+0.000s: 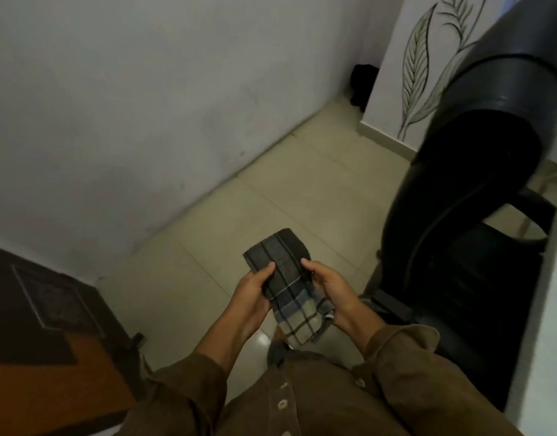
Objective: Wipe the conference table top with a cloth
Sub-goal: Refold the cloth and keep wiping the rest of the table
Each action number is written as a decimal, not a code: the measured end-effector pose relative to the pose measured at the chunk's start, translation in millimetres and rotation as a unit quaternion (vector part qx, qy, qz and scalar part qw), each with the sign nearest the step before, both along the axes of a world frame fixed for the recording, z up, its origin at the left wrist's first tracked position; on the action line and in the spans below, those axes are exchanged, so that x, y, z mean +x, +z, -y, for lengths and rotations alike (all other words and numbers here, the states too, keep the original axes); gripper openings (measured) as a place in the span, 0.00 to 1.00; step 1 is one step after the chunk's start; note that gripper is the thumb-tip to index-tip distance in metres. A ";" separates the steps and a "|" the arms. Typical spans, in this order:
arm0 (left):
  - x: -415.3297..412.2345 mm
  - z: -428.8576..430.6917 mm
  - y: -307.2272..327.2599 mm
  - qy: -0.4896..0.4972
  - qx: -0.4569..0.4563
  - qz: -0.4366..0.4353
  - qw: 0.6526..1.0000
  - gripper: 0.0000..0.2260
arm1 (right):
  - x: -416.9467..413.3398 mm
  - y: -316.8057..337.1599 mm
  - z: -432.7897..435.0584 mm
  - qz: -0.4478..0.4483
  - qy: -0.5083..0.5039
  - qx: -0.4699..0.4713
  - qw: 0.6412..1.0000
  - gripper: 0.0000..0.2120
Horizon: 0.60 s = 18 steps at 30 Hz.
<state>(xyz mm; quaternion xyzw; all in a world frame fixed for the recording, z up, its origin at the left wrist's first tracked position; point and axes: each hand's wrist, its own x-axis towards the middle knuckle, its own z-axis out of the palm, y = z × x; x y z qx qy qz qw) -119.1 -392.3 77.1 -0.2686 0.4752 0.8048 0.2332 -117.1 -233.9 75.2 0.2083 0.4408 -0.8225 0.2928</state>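
Ahead of the fingers and off to their left a plain pale wall (pixel 129 105), scuffed in places, meets the floor (pixel 271 199) along a slanting edge; the glossy beige tiles leave an open lane running from under the hands up to the far corner. Right of the fingers a black office chair (pixel 460 199), smooth and rounded at the back, stands close beside that lane, and beyond it is a white wall panel (pixel 393 58) painted with leaves. Low to the left of the fingers a dark wooden panelled piece (pixel 34 309) closes the lane's other side. Both forearms come up from brown buttoned sleeves, wrists turned inward. The left hand (pixel 255 294) and the right hand (pixel 327 287) hold the cloth (pixel 286 278) between them above the floor, each thumb pressed on its top face, the other fingers curled beneath. It is folded into a long strip, a dark grey woven check, paler blue and cream toward the wrists.
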 end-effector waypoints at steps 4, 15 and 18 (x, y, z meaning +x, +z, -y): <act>-80.9 29.6 10.3 0.024 -0.062 -0.017 0.998 0.11 | -92.4 7.6 29.0 -0.061 0.080 0.103 0.990 0.17; -270.6 47.0 9.8 0.024 -0.039 -0.036 0.998 0.14 | -294.4 16.6 34.1 -0.121 0.119 0.230 0.958 0.07; -329.6 39.2 0.7 -0.019 -0.028 -0.030 0.999 0.20 | -334.4 10.9 15.4 -0.133 0.111 0.268 0.948 0.11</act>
